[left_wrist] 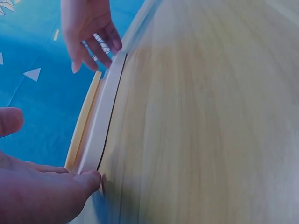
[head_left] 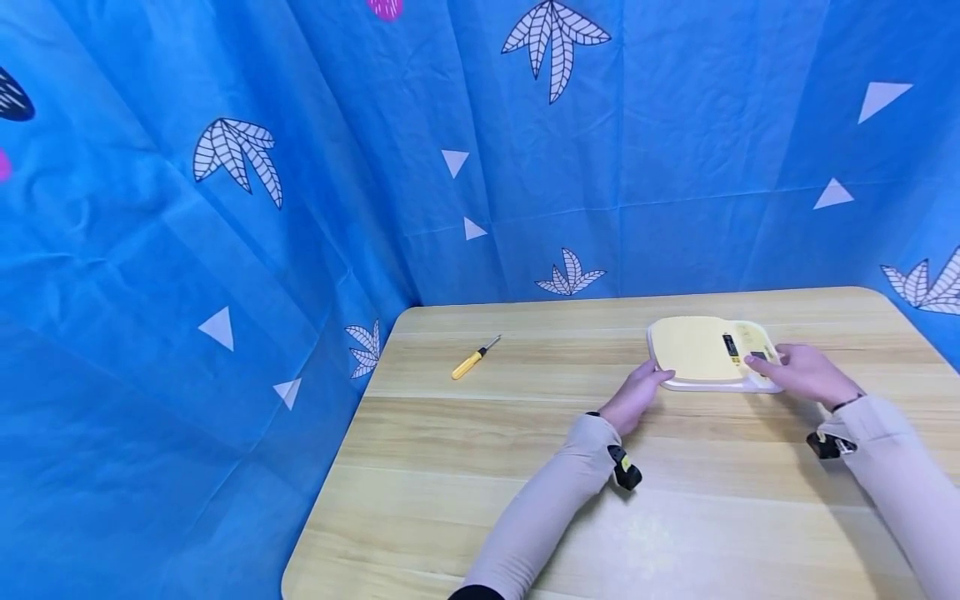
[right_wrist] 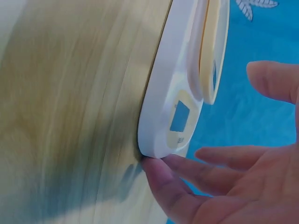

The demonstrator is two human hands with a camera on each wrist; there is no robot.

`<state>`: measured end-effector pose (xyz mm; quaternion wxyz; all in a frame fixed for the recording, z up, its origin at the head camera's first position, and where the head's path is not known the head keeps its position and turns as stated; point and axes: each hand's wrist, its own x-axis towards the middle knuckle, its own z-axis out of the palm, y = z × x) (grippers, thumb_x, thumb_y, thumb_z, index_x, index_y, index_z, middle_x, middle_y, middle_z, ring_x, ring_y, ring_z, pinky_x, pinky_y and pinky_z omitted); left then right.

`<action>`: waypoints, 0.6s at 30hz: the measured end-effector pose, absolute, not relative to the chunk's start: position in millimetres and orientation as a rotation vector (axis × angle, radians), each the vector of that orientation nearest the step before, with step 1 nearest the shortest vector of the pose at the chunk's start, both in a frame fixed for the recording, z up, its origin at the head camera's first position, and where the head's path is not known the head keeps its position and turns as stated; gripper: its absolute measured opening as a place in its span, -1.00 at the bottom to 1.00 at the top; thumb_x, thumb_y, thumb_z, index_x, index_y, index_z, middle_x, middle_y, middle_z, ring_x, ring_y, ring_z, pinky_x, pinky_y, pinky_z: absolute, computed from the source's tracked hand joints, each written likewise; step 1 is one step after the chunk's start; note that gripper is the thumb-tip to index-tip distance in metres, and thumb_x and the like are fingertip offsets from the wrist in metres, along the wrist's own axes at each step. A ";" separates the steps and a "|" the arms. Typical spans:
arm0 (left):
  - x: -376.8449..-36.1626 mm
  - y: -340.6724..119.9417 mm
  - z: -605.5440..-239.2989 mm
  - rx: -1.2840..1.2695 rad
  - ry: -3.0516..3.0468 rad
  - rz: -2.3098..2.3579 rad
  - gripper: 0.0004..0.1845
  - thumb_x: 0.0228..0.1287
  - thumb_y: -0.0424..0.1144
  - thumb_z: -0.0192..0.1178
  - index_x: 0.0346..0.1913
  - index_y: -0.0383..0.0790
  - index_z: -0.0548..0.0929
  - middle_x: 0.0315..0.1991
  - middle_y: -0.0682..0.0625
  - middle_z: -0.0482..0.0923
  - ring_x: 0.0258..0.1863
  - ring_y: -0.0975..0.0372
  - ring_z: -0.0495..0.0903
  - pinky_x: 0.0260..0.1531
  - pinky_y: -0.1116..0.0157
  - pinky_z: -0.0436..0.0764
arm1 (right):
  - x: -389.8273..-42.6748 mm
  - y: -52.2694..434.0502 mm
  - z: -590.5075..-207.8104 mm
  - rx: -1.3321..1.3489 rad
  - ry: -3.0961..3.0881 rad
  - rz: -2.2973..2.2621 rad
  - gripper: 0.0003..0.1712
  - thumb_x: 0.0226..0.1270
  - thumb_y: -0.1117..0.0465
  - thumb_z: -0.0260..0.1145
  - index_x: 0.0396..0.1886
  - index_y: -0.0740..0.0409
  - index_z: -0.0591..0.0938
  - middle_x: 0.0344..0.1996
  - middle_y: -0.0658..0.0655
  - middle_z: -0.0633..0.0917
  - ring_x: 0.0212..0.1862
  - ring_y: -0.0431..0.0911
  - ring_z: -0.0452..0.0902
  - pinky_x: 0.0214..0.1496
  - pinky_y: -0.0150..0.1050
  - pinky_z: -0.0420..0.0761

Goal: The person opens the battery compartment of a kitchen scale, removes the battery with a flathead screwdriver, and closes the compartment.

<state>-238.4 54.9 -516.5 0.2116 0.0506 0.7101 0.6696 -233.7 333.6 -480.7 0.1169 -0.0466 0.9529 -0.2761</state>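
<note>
Found the kitchen scale [head_left: 712, 367] resting on the table [head_left: 450, 467], directly between the left hand [head_left: 636, 398] and the right hand [head_left: 810, 375]. Saw both hands relaxed and spread, with left fingers touching the near-left edge, right fingertips [right_wrist: 159, 173] meeting the right end, and, in each hand's own wrist view, the thumb apart from the scale. Noted both forearms reaching forward in pale sleeves [head_left: 551, 500]. Observed a smooth, round-cornered white base, a raised pale-yellow platform [head_left: 686, 346], streaky light wood grain, and a creased blue curtain [head_left: 525, 183] printed with leaves and triangles. Spotted a yellow-handled screwdriver [head_left: 472, 362] well apart, to the left.
</note>
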 end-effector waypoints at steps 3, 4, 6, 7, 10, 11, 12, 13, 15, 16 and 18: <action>-239.3 47.0 -515.8 0.132 2.002 1.857 -0.41 0.52 -0.06 0.08 0.54 -0.10 0.37 0.59 0.01 0.31 0.63 0.07 0.16 0.69 -0.11 0.08 | -230.4 326.4 -480.5 -0.151 2.779 -0.811 0.01 0.64 -0.23 -0.03 0.35 0.80 0.22 0.15 0.82 0.45 0.07 0.61 0.49 -0.03 0.31 0.68; -239.7 44.3 -515.6 0.126 2.014 1.855 -0.42 0.53 -0.07 0.08 0.53 -0.11 0.38 0.57 0.01 0.33 0.62 0.07 0.18 0.68 -0.11 0.10 | -228.4 323.7 -480.1 -0.152 2.779 -0.821 0.01 0.64 -0.22 -0.03 0.35 0.80 0.22 0.14 0.81 0.46 0.08 0.60 0.50 -0.03 0.30 0.69; -240.3 38.3 -515.4 0.112 2.040 1.852 -0.43 0.52 -0.06 0.09 0.51 -0.13 0.42 0.54 0.00 0.39 0.60 0.07 0.23 0.66 -0.10 0.15 | -224.3 318.2 -479.4 -0.154 2.779 -0.848 -0.03 0.64 -0.21 -0.02 0.34 0.78 0.26 0.11 0.78 0.52 0.06 0.57 0.53 -0.04 0.28 0.70; -240.6 35.2 -515.4 0.106 2.047 1.856 -0.44 0.52 -0.07 0.09 0.49 -0.15 0.43 0.51 -0.02 0.42 0.58 0.06 0.27 0.65 -0.10 0.18 | -221.8 315.3 -478.6 -0.153 2.777 -0.859 -0.04 0.64 -0.20 -0.02 0.34 0.78 0.27 0.10 0.76 0.54 0.07 0.58 0.52 -0.03 0.28 0.70; -241.6 25.9 -515.7 0.069 2.063 1.869 -0.45 0.52 -0.07 0.10 0.44 -0.23 0.47 0.44 -0.07 0.50 0.51 0.05 0.35 0.61 -0.08 0.27 | -214.8 307.5 -477.2 -0.161 2.762 -0.880 -0.04 0.65 -0.18 -0.01 0.34 0.79 0.26 0.12 0.75 0.53 0.15 0.61 0.47 0.02 0.32 0.67; -241.8 22.8 -515.6 0.050 2.069 1.870 -0.44 0.51 -0.06 0.10 0.44 -0.25 0.47 0.44 -0.09 0.49 0.50 0.05 0.37 0.60 -0.07 0.29 | -212.8 305.2 -477.0 -0.162 2.755 -0.885 -0.06 0.65 -0.18 -0.01 0.34 0.77 0.28 0.13 0.74 0.54 0.16 0.60 0.47 0.03 0.31 0.67; -242.1 20.2 -515.5 0.035 2.069 1.873 -0.43 0.51 -0.06 0.10 0.45 -0.27 0.45 0.44 -0.11 0.48 0.50 0.05 0.37 0.60 -0.05 0.31 | -211.2 303.6 -477.1 -0.159 2.747 -0.888 -0.07 0.65 -0.19 -0.01 0.35 0.74 0.30 0.13 0.73 0.55 0.15 0.56 0.50 0.01 0.27 0.69; -242.1 18.0 -515.0 0.017 2.065 1.880 -0.42 0.51 -0.06 0.10 0.46 -0.29 0.44 0.46 -0.12 0.45 0.50 0.04 0.36 0.60 -0.03 0.32 | -209.9 302.7 -477.1 -0.159 2.739 -0.880 -0.05 0.65 -0.19 -0.01 0.36 0.75 0.27 0.15 0.73 0.53 0.16 0.57 0.49 0.02 0.26 0.70; -241.8 15.4 -514.3 -0.015 2.061 1.895 -0.38 0.51 -0.06 0.11 0.48 -0.32 0.39 0.50 -0.15 0.39 0.52 0.03 0.34 0.58 0.00 0.36 | -209.4 303.2 -477.8 -0.146 2.729 -0.876 -0.05 0.65 -0.20 -0.01 0.37 0.74 0.27 0.15 0.71 0.54 0.14 0.53 0.53 -0.02 0.18 0.72; -240.9 15.0 -513.4 -0.033 2.057 1.906 -0.37 0.50 -0.06 0.11 0.49 -0.32 0.38 0.52 -0.16 0.37 0.53 0.03 0.32 0.59 0.02 0.37 | -210.6 304.9 -478.4 -0.142 2.727 -0.876 -0.05 0.65 -0.20 -0.01 0.37 0.75 0.27 0.16 0.71 0.54 0.12 0.51 0.54 -0.02 0.17 0.71; -238.2 17.0 -512.2 -0.072 2.045 1.945 -0.36 0.48 -0.08 0.13 0.49 -0.35 0.37 0.52 -0.19 0.36 0.54 0.00 0.31 0.58 0.01 0.38 | -214.8 310.2 -479.2 -0.133 2.734 -0.862 -0.03 0.65 -0.20 -0.02 0.36 0.78 0.24 0.17 0.74 0.51 0.11 0.53 0.53 -0.01 0.21 0.71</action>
